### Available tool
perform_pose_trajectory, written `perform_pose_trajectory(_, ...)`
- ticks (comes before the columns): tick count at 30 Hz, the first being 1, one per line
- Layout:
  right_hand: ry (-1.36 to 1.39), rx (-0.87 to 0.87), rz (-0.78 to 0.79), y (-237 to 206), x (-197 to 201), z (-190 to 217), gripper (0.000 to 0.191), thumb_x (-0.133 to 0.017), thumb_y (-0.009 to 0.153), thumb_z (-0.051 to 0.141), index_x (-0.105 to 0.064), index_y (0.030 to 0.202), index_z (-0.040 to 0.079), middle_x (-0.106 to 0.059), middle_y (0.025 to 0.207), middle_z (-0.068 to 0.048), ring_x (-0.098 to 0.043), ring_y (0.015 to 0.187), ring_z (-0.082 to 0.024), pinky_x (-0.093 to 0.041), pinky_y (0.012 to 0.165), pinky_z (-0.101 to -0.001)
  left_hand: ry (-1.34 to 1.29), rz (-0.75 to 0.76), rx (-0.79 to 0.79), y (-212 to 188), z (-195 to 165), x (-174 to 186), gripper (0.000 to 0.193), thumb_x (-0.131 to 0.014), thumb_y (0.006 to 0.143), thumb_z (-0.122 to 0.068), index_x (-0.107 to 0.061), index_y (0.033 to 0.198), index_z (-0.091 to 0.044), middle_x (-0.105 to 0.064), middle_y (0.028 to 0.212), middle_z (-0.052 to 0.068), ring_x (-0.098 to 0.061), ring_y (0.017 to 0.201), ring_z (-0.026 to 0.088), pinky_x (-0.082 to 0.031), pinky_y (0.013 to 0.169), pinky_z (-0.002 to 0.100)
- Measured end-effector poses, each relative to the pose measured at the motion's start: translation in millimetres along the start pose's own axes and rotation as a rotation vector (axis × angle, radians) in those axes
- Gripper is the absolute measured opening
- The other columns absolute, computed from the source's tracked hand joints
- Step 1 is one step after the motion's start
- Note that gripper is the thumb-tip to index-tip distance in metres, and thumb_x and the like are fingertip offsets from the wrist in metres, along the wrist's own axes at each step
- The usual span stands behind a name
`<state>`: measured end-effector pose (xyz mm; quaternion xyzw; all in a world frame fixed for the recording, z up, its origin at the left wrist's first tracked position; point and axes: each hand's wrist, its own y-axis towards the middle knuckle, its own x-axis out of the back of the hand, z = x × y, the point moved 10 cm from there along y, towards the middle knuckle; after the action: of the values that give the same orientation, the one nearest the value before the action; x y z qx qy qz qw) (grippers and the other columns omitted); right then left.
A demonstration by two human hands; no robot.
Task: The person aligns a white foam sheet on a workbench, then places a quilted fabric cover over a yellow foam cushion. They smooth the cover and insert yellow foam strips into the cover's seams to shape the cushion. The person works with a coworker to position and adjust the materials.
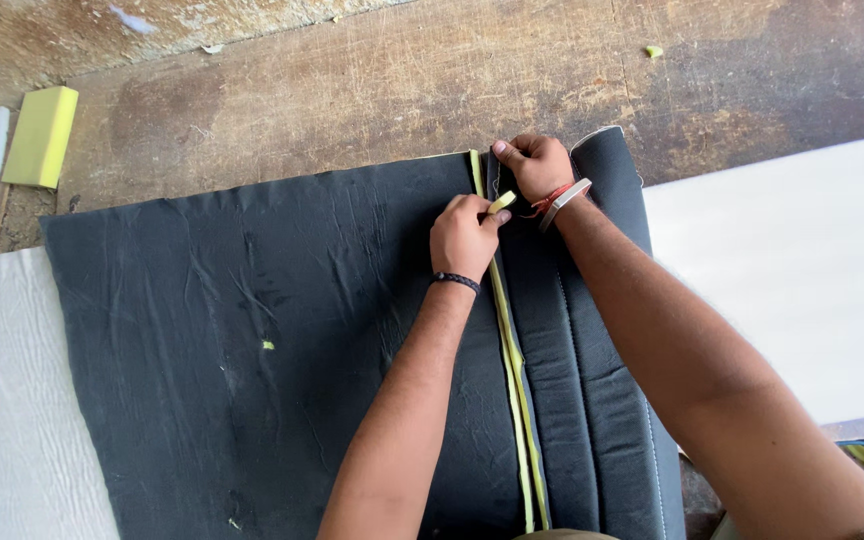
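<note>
Head camera, looking down: a yellow foam strip [508, 330] runs near to far along a seam in dark fabric [252, 330] spread over a worn wooden table [372, 80]. The left hand [464, 236] pinches the strip's far end. The right hand [535, 165], fingers curled, presses the fabric just beyond. A yellow foam block [42, 135] lies far left.

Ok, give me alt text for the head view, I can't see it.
Both hands meet at a yellow foam strip running along a seam in dark grey fabric: the left hand pinches its loose end, the right hand presses the fabric's top edge. Everything lies on a worn wooden table.
</note>
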<state>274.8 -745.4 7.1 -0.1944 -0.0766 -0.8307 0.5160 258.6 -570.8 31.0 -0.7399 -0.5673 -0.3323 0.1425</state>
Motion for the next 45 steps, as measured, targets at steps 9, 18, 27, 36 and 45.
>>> perform_pose_trajectory(9, -0.274, 0.004, -0.025, -5, -2, 8, 0.04, -0.072, 0.093, 0.05, -0.08, 0.099, 0.011, -0.076, 0.081, -0.011, -0.073, 0.074, -0.022, -0.055, 0.07, -0.0381, 0.287, 0.082, -0.021, -22, 4, -25, 0.019, -0.069, 0.093, -0.022, -0.07, 0.09, -0.003, -0.07, 0.091, 0.019, -0.072, 0.082, 0.037, -0.059, 0.076, 0.046)
perform_pose_trajectory(18, -0.317, 0.041, -0.018, -4, -8, 6, 0.039, -0.071, 0.093, 0.051, -0.079, 0.1, 0.013, -0.076, 0.085, -0.013, -0.074, 0.081, -0.029, -0.055, 0.074, -0.0412, -0.033, 0.064, 0.012, -86, 2, 3, 0.041, -0.081, 0.08, -0.027, -0.066, 0.109, -0.004, -0.071, 0.099, 0.016, -0.071, 0.085, 0.035, -0.057, 0.072, 0.044)
perform_pose_trajectory(27, -0.287, 0.65, -0.216, -96, 17, 73, 0.038, -0.074, 0.094, 0.024, -0.068, 0.127, 0.005, -0.07, 0.125, -0.015, -0.064, 0.116, -0.036, -0.05, 0.102, -0.0453, 0.113, 0.005, 0.134, -60, 19, -7, 0.023, -0.073, 0.09, -0.035, -0.073, 0.101, -0.015, -0.076, 0.094, 0.008, -0.073, 0.085, 0.033, -0.058, 0.073, 0.046)
perform_pose_trajectory(36, -0.041, 0.52, -0.097, -156, 16, -5, 0.029, -0.063, 0.099, 0.0, -0.072, 0.126, 0.007, -0.072, 0.134, -0.012, -0.067, 0.129, -0.028, -0.052, 0.111, -0.0366, 0.474, 0.104, -0.095, -61, 8, -41, 0.01, -0.061, 0.089, -0.016, -0.066, 0.095, -0.01, -0.071, 0.093, 0.011, -0.074, 0.078, 0.031, -0.059, 0.066, 0.045)
perform_pose_trajectory(45, -0.017, 0.349, 0.032, -122, -8, -12, 0.034, -0.076, 0.089, 0.006, -0.072, 0.122, 0.008, -0.069, 0.135, -0.012, -0.066, 0.124, -0.026, -0.05, 0.105, -0.0357, 0.289, 0.176, -0.331, -160, -2, -2, 0.008, -0.064, 0.081, -0.007, -0.066, 0.088, -0.008, -0.066, 0.086, 0.009, -0.069, 0.078, 0.033, -0.054, 0.07, 0.047)
